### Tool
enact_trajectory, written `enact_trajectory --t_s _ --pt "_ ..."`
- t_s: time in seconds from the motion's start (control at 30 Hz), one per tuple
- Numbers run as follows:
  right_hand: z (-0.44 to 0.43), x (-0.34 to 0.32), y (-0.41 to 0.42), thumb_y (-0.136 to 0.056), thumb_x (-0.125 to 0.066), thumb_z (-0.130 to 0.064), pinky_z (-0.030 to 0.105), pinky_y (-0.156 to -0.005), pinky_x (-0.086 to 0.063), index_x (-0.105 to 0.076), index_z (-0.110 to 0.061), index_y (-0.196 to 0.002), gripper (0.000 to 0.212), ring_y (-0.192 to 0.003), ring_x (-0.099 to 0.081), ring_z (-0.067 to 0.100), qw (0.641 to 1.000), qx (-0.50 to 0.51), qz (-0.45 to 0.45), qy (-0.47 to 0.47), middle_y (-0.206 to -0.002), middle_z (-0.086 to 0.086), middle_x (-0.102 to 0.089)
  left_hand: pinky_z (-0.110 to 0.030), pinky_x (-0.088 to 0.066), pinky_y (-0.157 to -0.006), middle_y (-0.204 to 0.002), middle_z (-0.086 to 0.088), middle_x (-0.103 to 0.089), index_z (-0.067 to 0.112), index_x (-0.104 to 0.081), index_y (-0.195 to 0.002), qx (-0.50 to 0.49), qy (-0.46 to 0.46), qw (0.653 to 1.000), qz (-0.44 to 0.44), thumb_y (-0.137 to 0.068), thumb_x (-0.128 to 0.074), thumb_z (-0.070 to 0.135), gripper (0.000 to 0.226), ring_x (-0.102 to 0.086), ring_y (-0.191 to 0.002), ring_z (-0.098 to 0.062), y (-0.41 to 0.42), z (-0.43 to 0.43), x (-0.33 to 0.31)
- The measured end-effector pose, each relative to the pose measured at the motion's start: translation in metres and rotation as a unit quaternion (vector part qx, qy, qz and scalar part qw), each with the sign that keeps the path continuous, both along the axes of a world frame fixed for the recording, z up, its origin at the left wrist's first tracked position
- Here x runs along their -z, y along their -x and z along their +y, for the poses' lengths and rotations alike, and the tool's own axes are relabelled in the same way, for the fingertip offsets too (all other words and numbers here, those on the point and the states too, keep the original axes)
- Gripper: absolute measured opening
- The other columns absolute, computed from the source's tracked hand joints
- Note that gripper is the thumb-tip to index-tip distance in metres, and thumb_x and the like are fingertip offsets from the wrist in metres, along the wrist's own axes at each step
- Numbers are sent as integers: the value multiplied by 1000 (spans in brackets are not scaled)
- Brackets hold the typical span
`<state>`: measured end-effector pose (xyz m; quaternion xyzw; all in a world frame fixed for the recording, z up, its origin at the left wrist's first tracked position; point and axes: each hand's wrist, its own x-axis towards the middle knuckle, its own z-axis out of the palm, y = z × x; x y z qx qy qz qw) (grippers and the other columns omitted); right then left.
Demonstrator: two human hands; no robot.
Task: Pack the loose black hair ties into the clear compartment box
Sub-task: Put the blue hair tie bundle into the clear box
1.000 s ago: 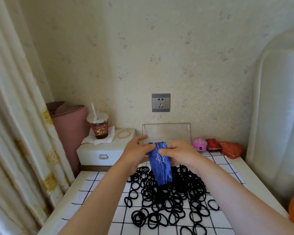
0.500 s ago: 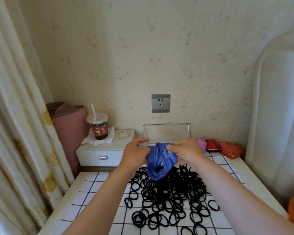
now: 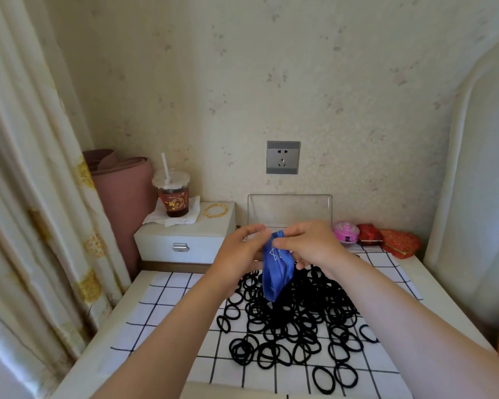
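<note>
A heap of loose black hair ties lies on the white cloth with black grid lines. Above the heap hangs a blue fabric pouch with a white star mark. My left hand and my right hand both pinch its top edge, close together. Behind my hands the clear compartment box stands open against the wall, its lid upright; its lower part is hidden by my hands.
A white drawer unit at back left carries an iced drink cup and a gold bangle. A pink case and red boxes sit at back right. Curtain on the left, white headboard on the right.
The pouch was spread open half a second ago; now my hands have drawn together at its top and it hangs narrow again above the ties.
</note>
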<state>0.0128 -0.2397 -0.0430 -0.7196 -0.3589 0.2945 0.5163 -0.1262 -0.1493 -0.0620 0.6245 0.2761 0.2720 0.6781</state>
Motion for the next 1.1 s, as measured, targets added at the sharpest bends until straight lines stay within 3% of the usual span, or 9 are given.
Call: enact_trajectory --t_s 0.13,0.3,0.4,0.6,0.7,0.8,0.9,1.0,1.1 --pt "7 5 6 -77 -85 -16 31 -47 -56 -50 -17 -113 50 -54 -66 19 999 24 -28 0 -87 13 -68 -31 -60 -76 -94 -11 -76 22 -61 -123 2 -63 998 18 -87 -67 -1 43 -75 -87 -21 8 4 5" --pt "12 16 3 -76 -83 -31 22 -74 -47 -68 -34 -103 31 -85 -63 7 971 -69 -230 -11 -113 -7 -61 -35 -59 -77 -96 -6 -77 20 -65 -119 -19 -81 997 4 -92 -59 -2 36 -73 -86 -20 15 16 7" --pt "13 22 1 -74 -85 -31 27 -87 -49 -72 -37 -100 29 -95 -63 7 965 -106 -242 -8 -109 -10 -66 -27 -57 -74 -97 -5 -77 21 -67 -115 -14 -91 996 -10 -92 -59 -3 34 -72 -87 -17 18 17 8" --pt "13 26 -8 -85 -76 -19 28 -80 -53 -78 -31 -81 12 -77 -68 5 978 -127 -165 -14 -81 -6 -77 -20 -49 -78 -93 6 -64 36 -70 -105 -25 -315 939 134 -84 -74 31 22 -60 -86 -9 22 22 14" --pt "11 26 -10 -89 -73 -21 27 -79 -56 -79 -22 -94 8 -84 -72 11 986 -140 -91 -26 -89 2 -78 -18 -44 -81 -99 8 -62 31 -73 -97 5 -270 954 129 -83 -75 35 14 -59 -91 -5 20 22 15" --pt "12 27 -12 -92 -70 -20 34 -87 -59 -75 -12 -108 19 -99 -73 25 987 -147 31 -54 -102 9 -77 -11 -45 -64 -87 4 -69 15 -70 -93 10 -154 986 61 -90 -69 22 8 -62 -69 3 15 21 10" --pt "13 31 -16 -93 -68 -19 49 -106 -48 -73 -8 -115 25 -114 -67 33 980 -169 82 -61 -114 13 -74 -23 -55 -67 -92 -3 -74 11 -69 -102 15 -82 996 28 -94 -64 21 13 -71 -80 -12 8 22 10" --pt "14 33 -19 -92 -67 -12 51 -106 -47 -74 -7 -112 21 -110 -69 32 982 -151 95 -64 -110 14 -75 -43 -59 -85 -99 -6 -76 14 -69 -104 4 -88 996 34 -95 -63 23 14 -72 -94 -23 2 22 14" --pt "14 33 -19 -93 -68 -13 48 -92 -57 -72 -7 -112 21 -96 -73 33 986 -129 90 -51 -105 14 -76 -41 -60 -80 -98 -9 -75 16 -68 -105 14 -81 996 46 -96 -61 24 14 -73 -91 -25 0 20 14"
